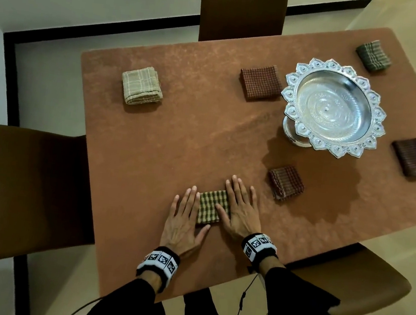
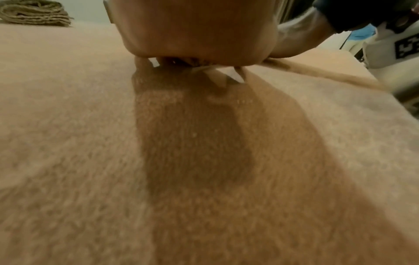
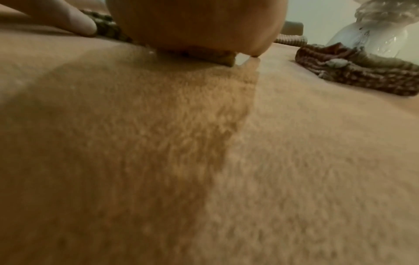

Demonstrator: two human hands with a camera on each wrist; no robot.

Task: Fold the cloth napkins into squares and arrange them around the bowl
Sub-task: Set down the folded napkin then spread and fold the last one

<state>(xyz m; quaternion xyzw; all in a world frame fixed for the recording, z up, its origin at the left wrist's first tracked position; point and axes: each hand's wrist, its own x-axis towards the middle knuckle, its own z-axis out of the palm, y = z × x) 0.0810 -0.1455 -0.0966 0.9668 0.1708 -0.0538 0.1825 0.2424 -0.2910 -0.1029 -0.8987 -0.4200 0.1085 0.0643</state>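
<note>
Covering the surface is a rust-brown fuzzy cloth; brown chairs stand around it on pale floor. Both hands lie flat, fingers straight: the left hand beside and the right hand pressing the green checked napkin at the near edge. Four folded napkins ring the silver bowl; a beige napkin lies well apart.

The left hand lies flat on the brown felt-like table cover, its heel filling the 12 o'clock edge and casting a dark shadow toward 6 o'clock. A folded beige napkin sits at 10 o'clock, and the right hand's wrist band shows at 2 o'clock.
</note>
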